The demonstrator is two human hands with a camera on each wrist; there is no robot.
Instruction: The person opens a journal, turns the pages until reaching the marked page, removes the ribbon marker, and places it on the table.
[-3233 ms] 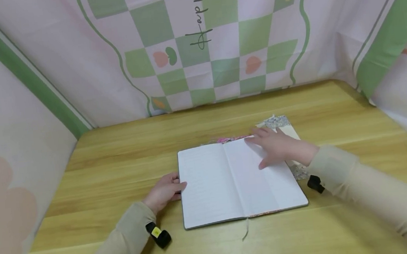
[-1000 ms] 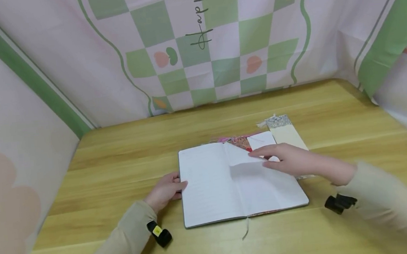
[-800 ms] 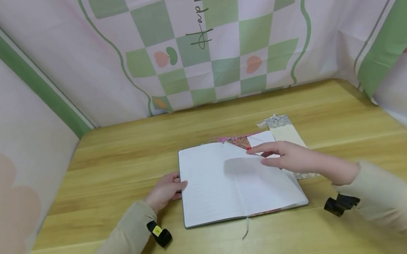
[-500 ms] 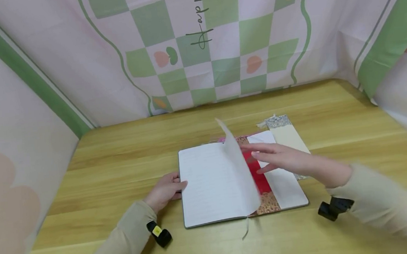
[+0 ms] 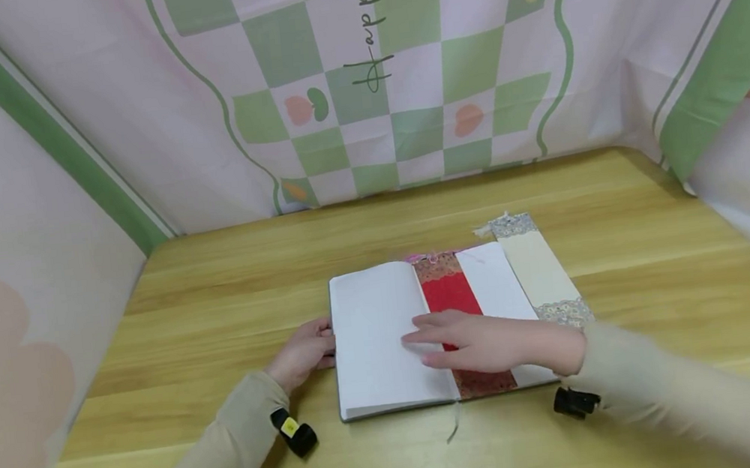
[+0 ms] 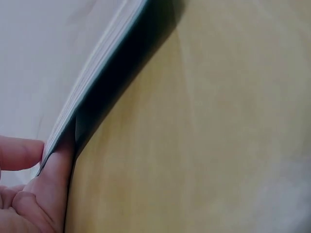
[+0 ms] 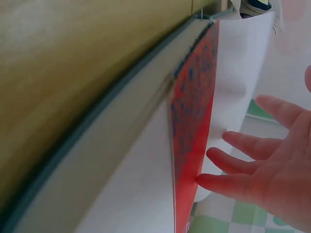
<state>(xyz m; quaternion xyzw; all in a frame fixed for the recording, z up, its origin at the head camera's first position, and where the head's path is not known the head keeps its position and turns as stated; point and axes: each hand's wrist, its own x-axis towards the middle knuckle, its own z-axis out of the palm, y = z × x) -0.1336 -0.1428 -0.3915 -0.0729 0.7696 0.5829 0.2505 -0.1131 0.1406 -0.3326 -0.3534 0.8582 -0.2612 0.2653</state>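
A notebook [image 5: 380, 324] with white pages and a dark cover lies spread on the table. My left hand [image 5: 301, 354] grips its left edge; in the left wrist view the thumb [image 6: 20, 153] is against the pages and a finger is under the cover. A red bookmark [image 5: 447, 295] with patterned ends and a pink tassel lies along the right page by the fold. Over it, my right hand [image 5: 480, 340] reaches across with fingers spread toward the left page, hiding the bookmark's lower middle. The right wrist view shows these fingers [image 7: 228, 182] straight and holding nothing.
A cream bookmark [image 5: 536, 267] with silvery patterned ends and a white tassel lies partly under the notebook's right side. The notebook's thin ribbon [image 5: 456, 422] trails onto the wooden table [image 5: 231, 285]. A printed cloth [image 5: 366, 137] hangs behind the table.
The right-hand page has been lifted and turned over to the left, baring the red bookmark. My right hand followed it leftward and lower. The left hand has kept its place.
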